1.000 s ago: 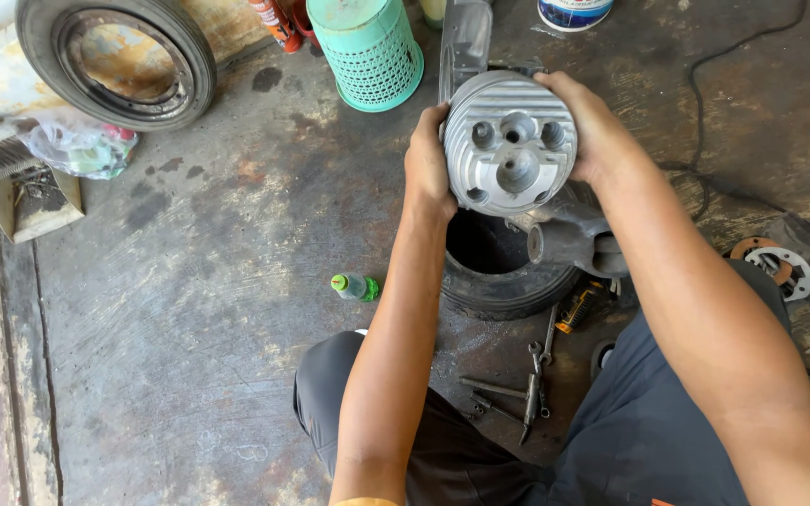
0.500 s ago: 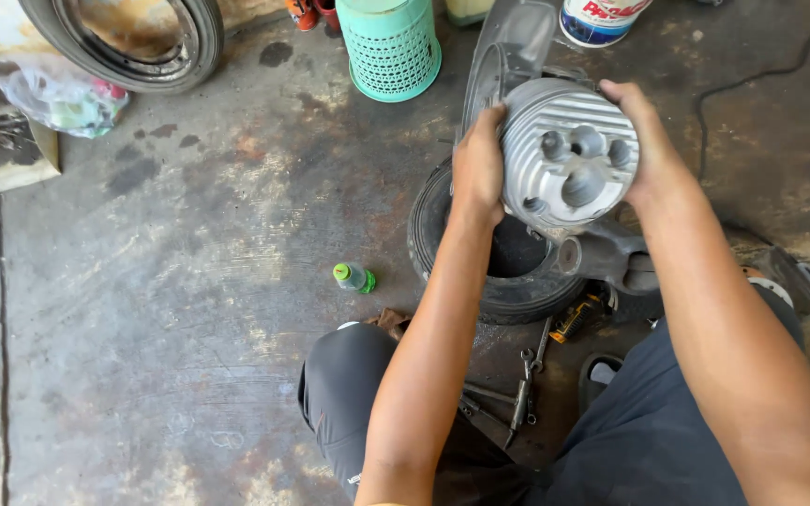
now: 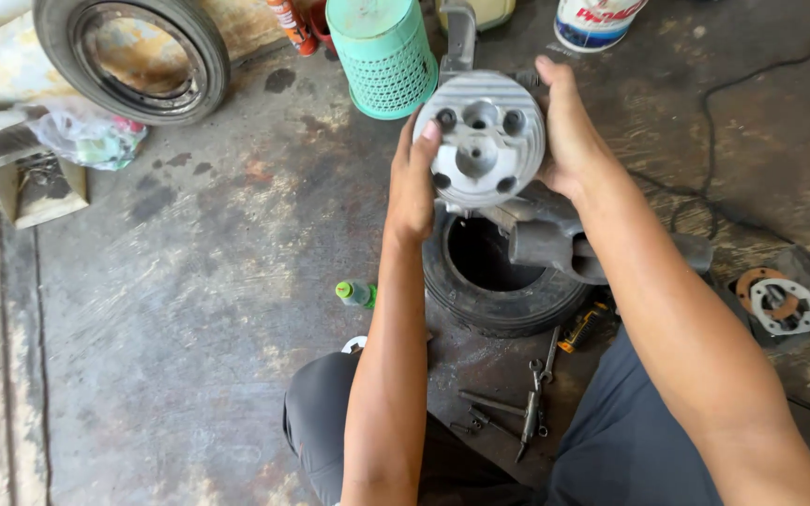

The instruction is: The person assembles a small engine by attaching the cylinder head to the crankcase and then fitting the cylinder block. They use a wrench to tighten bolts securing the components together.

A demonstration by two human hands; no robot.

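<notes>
I hold a round grey metal cylinder head with several holes in its face, up in front of me. My left hand grips its left rim. My right hand grips its right rim. Below it a small black tyre lies flat on the concrete floor, with a dark metal engine part resting across it.
A teal plastic basket and a white can stand beyond. A large tyre leans at upper left. Wrenches and bolts lie between my knees. A small green-capped bottle lies left; gaskets right.
The cylinder head has been turned in my hands, so its holes sit differently. The view has shifted, and both hands stay gripped on it.
</notes>
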